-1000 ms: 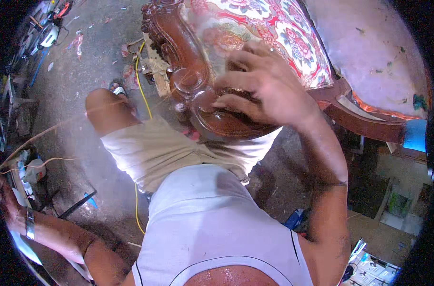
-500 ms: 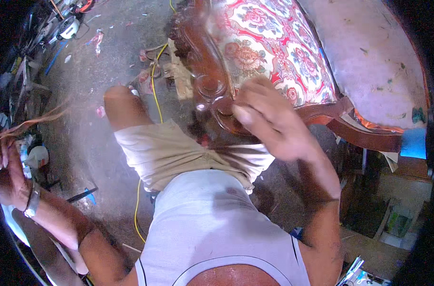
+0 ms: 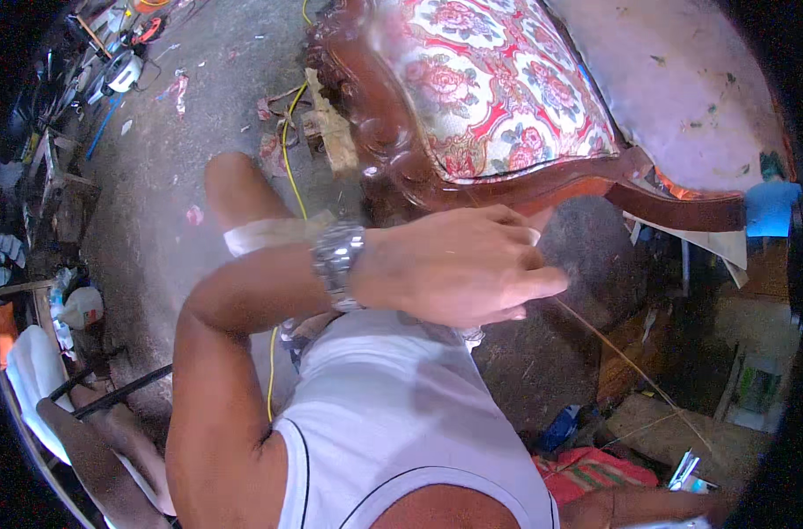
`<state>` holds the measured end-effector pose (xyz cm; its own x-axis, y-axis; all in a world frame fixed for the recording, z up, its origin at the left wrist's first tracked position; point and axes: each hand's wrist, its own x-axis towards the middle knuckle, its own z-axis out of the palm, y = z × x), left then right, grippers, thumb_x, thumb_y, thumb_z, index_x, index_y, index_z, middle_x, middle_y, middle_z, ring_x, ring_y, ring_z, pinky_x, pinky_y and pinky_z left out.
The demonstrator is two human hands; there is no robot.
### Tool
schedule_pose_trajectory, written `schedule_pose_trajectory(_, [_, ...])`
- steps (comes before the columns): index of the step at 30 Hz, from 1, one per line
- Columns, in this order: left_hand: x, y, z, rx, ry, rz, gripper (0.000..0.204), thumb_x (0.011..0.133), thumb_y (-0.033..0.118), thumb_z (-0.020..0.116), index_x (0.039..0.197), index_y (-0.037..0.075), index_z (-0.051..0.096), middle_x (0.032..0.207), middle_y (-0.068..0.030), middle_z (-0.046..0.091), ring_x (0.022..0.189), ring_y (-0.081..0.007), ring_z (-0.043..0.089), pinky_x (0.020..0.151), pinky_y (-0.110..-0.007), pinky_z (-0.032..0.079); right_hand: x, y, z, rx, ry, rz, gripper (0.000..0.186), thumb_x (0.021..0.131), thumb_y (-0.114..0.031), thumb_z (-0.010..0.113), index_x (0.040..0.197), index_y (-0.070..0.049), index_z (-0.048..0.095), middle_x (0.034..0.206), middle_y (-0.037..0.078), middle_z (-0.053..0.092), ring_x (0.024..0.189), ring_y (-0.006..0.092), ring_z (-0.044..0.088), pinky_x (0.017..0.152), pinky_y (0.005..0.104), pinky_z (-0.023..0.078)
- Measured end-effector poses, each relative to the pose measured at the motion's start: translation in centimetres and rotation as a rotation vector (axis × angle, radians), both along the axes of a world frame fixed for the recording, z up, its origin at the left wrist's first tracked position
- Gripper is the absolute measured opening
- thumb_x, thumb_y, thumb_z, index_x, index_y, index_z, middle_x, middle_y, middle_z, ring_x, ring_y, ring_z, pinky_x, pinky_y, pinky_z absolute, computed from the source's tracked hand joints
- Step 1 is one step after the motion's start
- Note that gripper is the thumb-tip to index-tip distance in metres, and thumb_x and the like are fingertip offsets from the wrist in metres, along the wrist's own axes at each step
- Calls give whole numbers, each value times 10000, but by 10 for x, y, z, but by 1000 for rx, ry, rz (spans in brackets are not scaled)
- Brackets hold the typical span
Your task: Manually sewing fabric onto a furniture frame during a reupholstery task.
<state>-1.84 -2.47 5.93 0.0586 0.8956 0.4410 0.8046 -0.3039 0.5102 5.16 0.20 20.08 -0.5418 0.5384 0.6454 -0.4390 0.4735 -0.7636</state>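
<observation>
Thin tan cord (image 3: 626, 356) in front of floral-upholstered seat (image 3: 507, 115), pinched in fingers (image 3: 542, 282) of left hand (image 3: 459, 269), trailing lower right. Right hand out of view. Looks like drawing-out step; next calls for even tension.

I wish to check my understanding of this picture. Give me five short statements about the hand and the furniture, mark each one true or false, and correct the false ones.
1. A shiny metal band is on the wrist of the left hand. True.
2. The upholstery is plain blue. False: the upholstery has a red and white floral pattern.
3. A thin strand runs from the left hand toward the picture's lower right. True.
4. The wooden frame is carved. True.
5. The cord on the floor is green. False: the cord is yellow.
</observation>
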Motion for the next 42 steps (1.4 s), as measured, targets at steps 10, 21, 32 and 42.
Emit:
schedule_pose_trajectory(10, [-46,-105,44,-934,191,702,324,851,238,751,1131,93,678,1279,-148,636,1179,-371,617,1055,-500,454,337,276,25,938,-381,-654,311,980,-234,633,1176,1,690,1188,129,664,1090,272,629,929,404,507])
schedule_pose_trajectory(21, [17,-70,-52,370,-359,57,164,822,76,788,906,35,653,1074,-97,674,1019,-327,664,1154,-583,375,-24,169,-61,594,-907,198,214,964,-153,706,1075,8,618,952,10,599,918,92,504,859,265,441])
schedule_pose_trajectory(32, [46,-87,-69,419,-807,96,94,831,-10,650,816,47,577,805,-85,563,784,-283,589,1070,-616,455,-122,147,-95,794,-908,611,492,890,-38,695,1335,29,497,1079,134,688,903,183,687,733,343,595])
schedule_pose_trajectory(42, [20,-119,-38,387,-644,200,111,798,-12,721,849,7,624,892,-125,661,881,-342,701,1036,-569,511,-97,159,-77,801,-947,422,338,1007,-204,633,1282,-11,596,1027,111,698,891,191,624,771,331,528])
